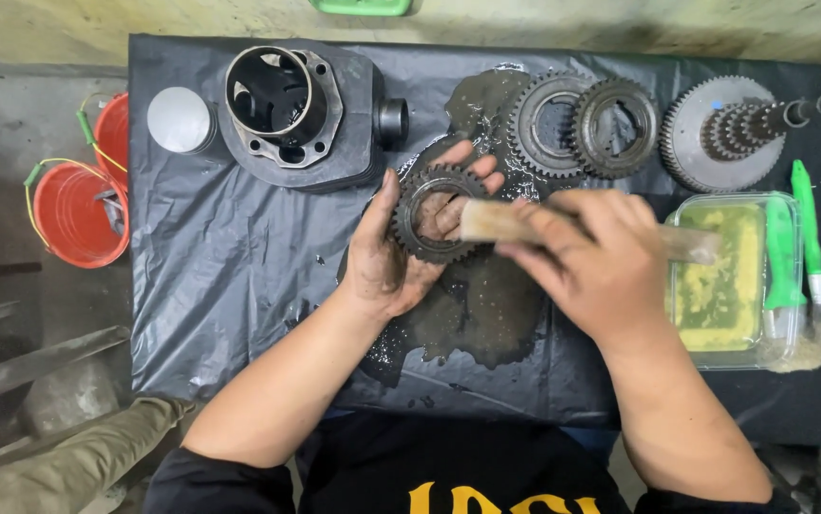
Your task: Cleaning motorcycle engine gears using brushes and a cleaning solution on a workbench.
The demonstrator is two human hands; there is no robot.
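Observation:
My left hand (386,257) cradles a dark toothed gear ring (417,246) in its palm, fingers behind it. My right hand (591,262) grips a wooden-handled brush (496,221); the brush's pale end lies across the gear's right side, and the handle's other end sticks out past the hand over a plastic tub (781,205). Both hands are grimy and hover over a wet dark stain (486,319) on the black sheet (229,276).
Along the back lie a metal engine cylinder (296,114), a round grey piston top (180,119), two more gear rings (548,124) (617,128) and a geared shaft (729,128). Two green-handled brushes (810,247) rest at the tub holding yellowish liquid. Orange buckets (77,214) stand left.

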